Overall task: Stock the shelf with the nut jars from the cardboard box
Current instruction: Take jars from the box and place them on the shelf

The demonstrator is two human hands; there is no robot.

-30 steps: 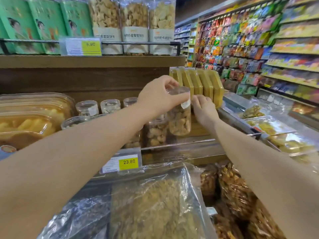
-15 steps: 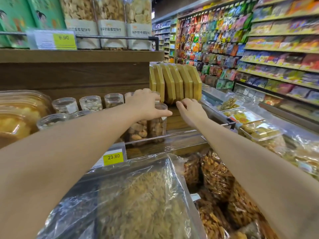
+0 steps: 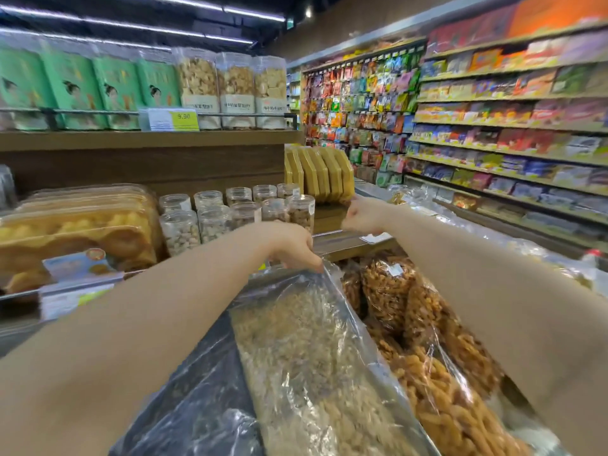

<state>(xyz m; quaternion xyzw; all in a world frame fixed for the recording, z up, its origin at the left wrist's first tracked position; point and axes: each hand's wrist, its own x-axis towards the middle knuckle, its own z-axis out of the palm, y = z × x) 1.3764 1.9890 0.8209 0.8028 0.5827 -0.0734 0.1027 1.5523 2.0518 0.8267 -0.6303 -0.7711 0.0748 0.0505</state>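
Several clear nut jars (image 3: 237, 212) stand in two rows on the wooden shelf (image 3: 329, 222). The rightmost front jar (image 3: 301, 210) stands at the end of the row, and neither hand touches it. My left hand (image 3: 291, 246) hovers low in front of the jars, fingers curled downward just above the edge of a plastic-wrapped snack pack, holding nothing. My right hand (image 3: 362, 213) is loosely curled to the right of the jars, in front of the yellow boxes, and is empty. No cardboard box is in view.
Yellow boxes (image 3: 319, 172) stand on edge right of the jars. Clear tubs of yellow snacks (image 3: 79, 232) lie to the left. Large wrapped snack bags (image 3: 316, 357) fill the bin below. An upper shelf (image 3: 148, 136) carries tall packs, and an aisle shelf (image 3: 493, 126) runs along the right.
My left hand set the jar down at the right end of the front row, let go and drew back toward me. My right hand pulled back too. The camera tilted up.
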